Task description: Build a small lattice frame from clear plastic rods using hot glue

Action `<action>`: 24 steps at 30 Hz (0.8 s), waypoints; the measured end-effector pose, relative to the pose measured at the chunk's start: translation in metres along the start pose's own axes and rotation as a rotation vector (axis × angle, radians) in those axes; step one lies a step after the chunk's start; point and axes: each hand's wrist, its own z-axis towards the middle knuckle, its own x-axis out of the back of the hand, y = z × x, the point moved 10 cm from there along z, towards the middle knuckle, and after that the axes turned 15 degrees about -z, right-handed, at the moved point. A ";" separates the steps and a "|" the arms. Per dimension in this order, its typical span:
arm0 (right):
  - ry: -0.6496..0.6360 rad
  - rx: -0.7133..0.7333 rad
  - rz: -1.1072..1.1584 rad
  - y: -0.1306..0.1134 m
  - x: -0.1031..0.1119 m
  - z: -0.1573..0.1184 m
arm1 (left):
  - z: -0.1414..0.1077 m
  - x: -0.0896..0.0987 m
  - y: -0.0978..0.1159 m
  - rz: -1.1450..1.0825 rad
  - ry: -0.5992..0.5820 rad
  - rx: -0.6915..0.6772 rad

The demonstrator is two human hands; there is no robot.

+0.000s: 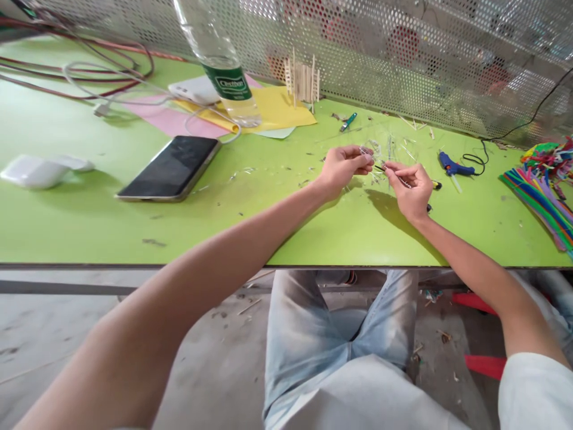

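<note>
Over the green table (277, 215), my left hand (341, 170) is closed in a pinch. What its fingertips grip is too small and thin to name. Close by on the right, my right hand (412, 186) is shut on a thin dark tool (379, 168) whose tip points toward the left fingertips. The tool's kind is unclear, as the fingers cover most of it. Clear thread-like scraps (389, 146) lie just behind both hands. A blue glue gun (455, 165) with a glue stick rests right of my right hand.
Left of the hands are a phone (172, 167), a white case (38, 171) and a water bottle (228, 83) on coloured paper. A small stick structure (304, 83) and a green cutter (348, 122) are behind. Pipe cleaners (537, 200) lie far right. A perforated metal screen (403, 65) borders the back.
</note>
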 end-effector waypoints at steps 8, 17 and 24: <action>-0.027 -0.042 0.000 0.009 -0.003 0.005 | -0.003 -0.007 -0.001 -0.006 -0.033 0.021; -0.030 -0.062 -0.128 0.015 0.001 0.006 | -0.002 -0.006 0.004 0.001 -0.024 -0.050; -0.117 0.029 -0.326 0.003 -0.004 0.008 | -0.004 -0.012 0.002 -0.034 -0.064 -0.073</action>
